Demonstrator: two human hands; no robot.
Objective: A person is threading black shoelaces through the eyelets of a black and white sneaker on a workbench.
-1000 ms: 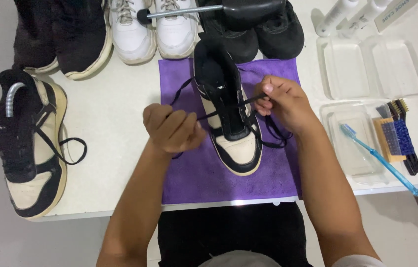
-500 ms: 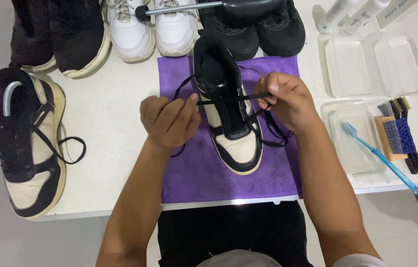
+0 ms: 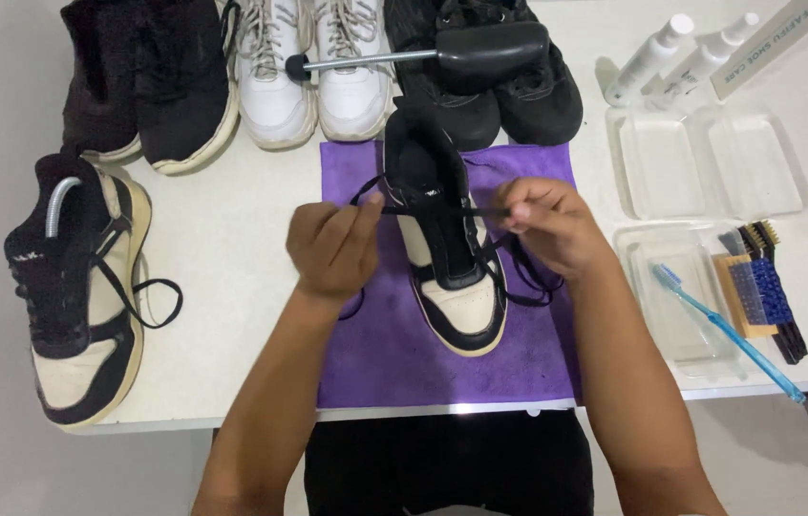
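A black-and-cream sneaker lies on a purple cloth at the table's near edge. The left hand and right hand, fingers pinched shut, each grip 1 end of its black lace, stretched taut across the tongue. Its mate sits left, brushes right, 3 shoe pairs beyond.

You're at a shoe-cleaning bench: rows of sneakers, cleaning brushes, spray bottles, purple cloth
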